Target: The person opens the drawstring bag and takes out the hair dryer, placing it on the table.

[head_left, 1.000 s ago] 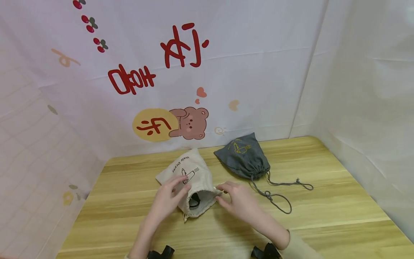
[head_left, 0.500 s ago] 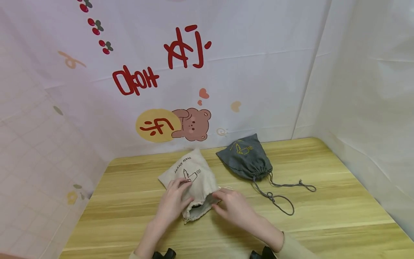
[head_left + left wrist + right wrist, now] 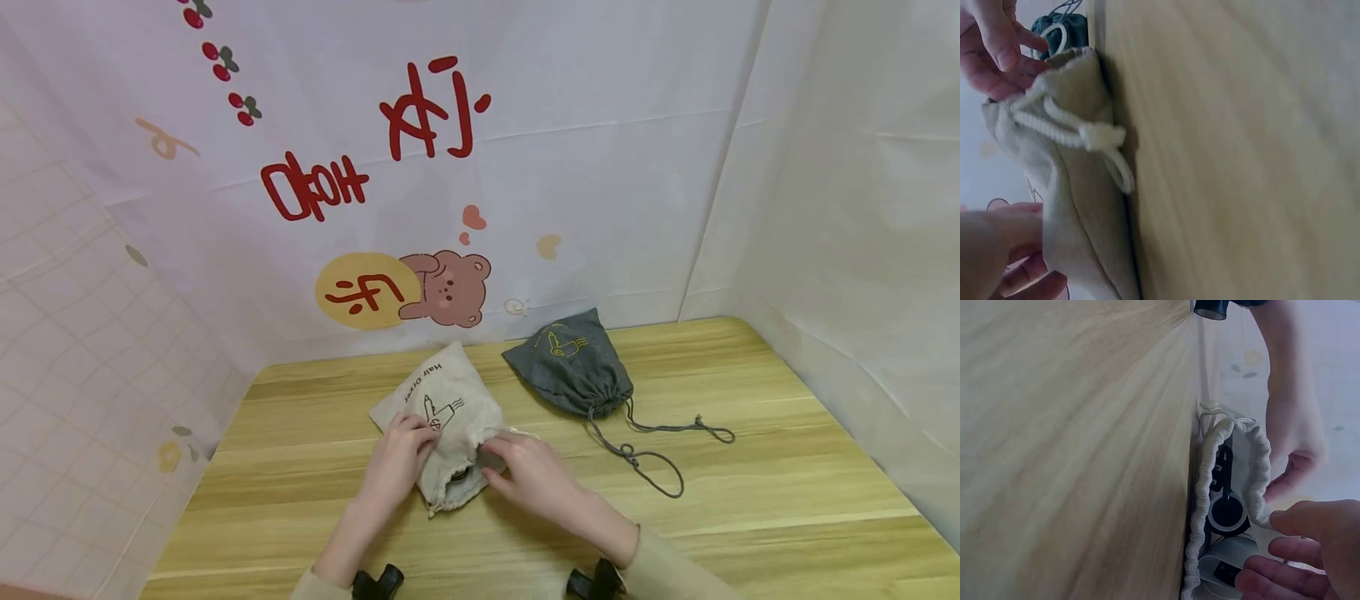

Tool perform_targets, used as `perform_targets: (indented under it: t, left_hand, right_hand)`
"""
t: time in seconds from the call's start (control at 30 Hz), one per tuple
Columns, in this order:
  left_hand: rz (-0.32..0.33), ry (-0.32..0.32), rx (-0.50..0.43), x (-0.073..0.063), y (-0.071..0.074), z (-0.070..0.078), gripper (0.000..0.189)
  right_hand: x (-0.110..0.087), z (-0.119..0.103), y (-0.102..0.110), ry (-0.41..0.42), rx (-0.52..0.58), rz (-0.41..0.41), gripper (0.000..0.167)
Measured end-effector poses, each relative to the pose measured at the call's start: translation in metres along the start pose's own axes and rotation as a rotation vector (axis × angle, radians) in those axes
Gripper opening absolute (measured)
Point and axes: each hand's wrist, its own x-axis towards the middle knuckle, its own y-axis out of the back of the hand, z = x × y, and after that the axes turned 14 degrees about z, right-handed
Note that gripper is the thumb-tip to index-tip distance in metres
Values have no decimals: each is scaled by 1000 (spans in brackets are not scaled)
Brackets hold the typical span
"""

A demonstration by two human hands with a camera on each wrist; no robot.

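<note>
A beige drawstring bag (image 3: 467, 408), printed "Hair Dryer", lies with its gathered mouth toward me. My left hand (image 3: 397, 457) rests on the bag's upper left side, its fingers loosely bent on the cloth. My right hand (image 3: 534, 475) holds the upper right rim of the mouth; in the right wrist view its lower fingers (image 3: 1279, 575) reach at the opening. Inside sits a black and pale grey appliance (image 3: 1227, 512) with a round ringed end and a black cord; the rest of it is hidden in the cloth. A white knotted drawstring (image 3: 1100, 136) hangs at the mouth's corner.
A dark grey drawstring bag (image 3: 573, 367) with a yellow dryer print lies at the back right, its cords (image 3: 637, 454) trailing toward the right. The wooden table (image 3: 750, 517) meets a white printed cloth (image 3: 600, 167) at the back and sides.
My right hand has shifted left and inward with the rim, so the mouth has narrowed and less of the inside shows. My left hand's fingers have drawn together on the cloth.
</note>
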Motion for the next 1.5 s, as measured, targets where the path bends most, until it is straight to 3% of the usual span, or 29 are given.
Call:
perform_targets:
  t: [0.17,0.33,0.6,0.67,0.9,0.97,1.3,1.5]
  left_hand:
    - [-54,5,-7,-1,4,1,30]
    - [-91,-38,40,0,3,4,51]
    - [-49,-80,30,0,1,12,23]
    - [-42,-48,-1,1,2,13,15]
    - [-7,183,-107,6,9,6,9]
    - [0,224,-122,7,10,3,10]
    - [41,313,-171,8,5,0,14]
    - [4,306,-191,5,4,-1,20]
  right_hand:
    - [3,-1,-2,-6,4,-13,27]
    - [6,0,-3,-20,14,-16,26]
    - [8,3,-6,-30,11,-6,27]
    - [9,3,-7,-34,8,0,28]
    - [11,2,-8,-47,21,2,31]
    - [11,1,-9,-53,23,-5,31]
    - [20,-2,-23,-60,-18,-33,34]
    - [26,-7,-32,-60,-63,-36,33]
